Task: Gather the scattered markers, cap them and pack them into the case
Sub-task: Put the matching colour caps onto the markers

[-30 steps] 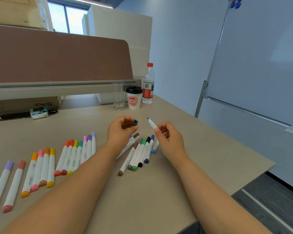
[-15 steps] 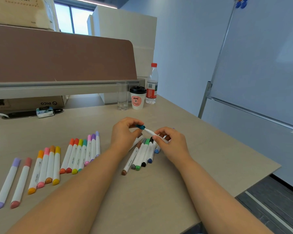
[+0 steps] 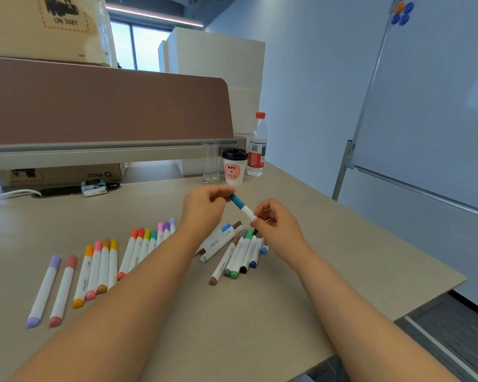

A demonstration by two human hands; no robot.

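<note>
Two hands share one teal marker [image 3: 242, 206] above the table [image 3: 301, 285]: left hand [image 3: 204, 209] pinches the teal cap end, right hand [image 3: 276, 227] grips the white barrel. Cap looks seated, hard to confirm. Loose capped markers [image 3: 236, 253] lie under the hands; sorted rows [image 3: 100, 267] sit left.

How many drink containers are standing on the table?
3. A clear glass, a lidded paper cup just right of it, and a red-capped plastic bottle further right, all in a row at the far edge of the table. None appears hidden.
</note>
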